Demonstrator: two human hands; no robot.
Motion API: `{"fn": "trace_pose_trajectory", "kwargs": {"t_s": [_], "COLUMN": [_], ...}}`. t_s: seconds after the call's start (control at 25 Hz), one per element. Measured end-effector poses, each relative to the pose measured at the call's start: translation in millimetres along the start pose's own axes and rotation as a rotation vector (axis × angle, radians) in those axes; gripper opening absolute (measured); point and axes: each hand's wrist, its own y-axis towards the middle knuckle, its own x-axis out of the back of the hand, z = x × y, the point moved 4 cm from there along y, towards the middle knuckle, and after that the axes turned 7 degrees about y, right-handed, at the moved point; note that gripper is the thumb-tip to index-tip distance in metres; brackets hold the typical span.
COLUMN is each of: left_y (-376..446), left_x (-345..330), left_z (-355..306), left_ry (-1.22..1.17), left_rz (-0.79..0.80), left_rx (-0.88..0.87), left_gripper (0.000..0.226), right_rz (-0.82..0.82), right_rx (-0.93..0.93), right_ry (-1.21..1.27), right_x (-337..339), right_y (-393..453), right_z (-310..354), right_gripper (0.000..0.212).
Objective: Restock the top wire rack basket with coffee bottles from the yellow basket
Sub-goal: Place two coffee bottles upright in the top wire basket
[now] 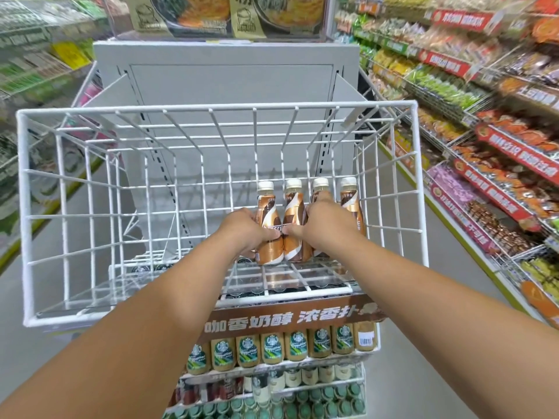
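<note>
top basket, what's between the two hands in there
In the head view, two upright coffee bottles stand side by side between the left hand and the right hand; each hand grips one, thumbs nearly meeting in front.

Head view, down into wire basket (211,110)

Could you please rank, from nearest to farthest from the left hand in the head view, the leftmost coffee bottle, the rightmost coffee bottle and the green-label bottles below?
From the left hand:
1. Leftmost coffee bottle, gripped.
2. Rightmost coffee bottle, right end of row.
3. Green-label bottles, lower shelf.

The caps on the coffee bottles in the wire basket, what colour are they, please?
White, or off-white, on all four coffee bottles; clearest in the head view.
</note>
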Motion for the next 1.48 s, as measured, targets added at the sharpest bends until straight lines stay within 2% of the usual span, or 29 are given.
{"fn": "trace_pose_trajectory", "kwargs": {"t_s": [0.16, 0.28, 0.44, 0.6, 0.92, 1.16, 1.36, 1.48], "left_y": [-13, -28, -54, -80, -139, -195, -240, -271], "left_x": [5, 10, 20, 32, 47, 39, 11, -19], "left_z": [-5, -9, -5, 11, 47, 71, 91, 106], "left_ry": [0.105, 0.159, 0.433, 0.691, 0.859, 0.891, 0.897, 0.887], "left_rz": [-0.024, -0.056, -0.145, -0.246, -0.335, -0.438, -0.529, -0.523], "left_rx": [-0.033, -0.055, -0.19, -0.364, -0.513, -0.504, -0.416, -0.358], "left_gripper": [0.039, 0.035, 0.068, 0.074, 0.08, 0.083, 0.086, 0.085], "right_rz": [-0.018, 0.014, 0.045, 0.022, -0.115, -0.12, -0.164, -0.138], "right_rx": [0.02, 0.055, 0.122, 0.174, 0.17, 0.204, 0.271, 0.307], "right_ry": [0.006, 0.128, 0.176, 0.099, 0.028, -0.02, -0.034, -0.03], "right_x": [2, 6, 14, 21, 19, 9, -6, -21], "right_y": [-4, -11, -42, -83, -160, -211, -247, -273], "right_z": [2, -3, -8, -4, 10, 6, -16, -35], "right_gripper": [0.065, 0.077, 0.08, 0.079, 0.079, 0.082, 0.084, 0.084]}}
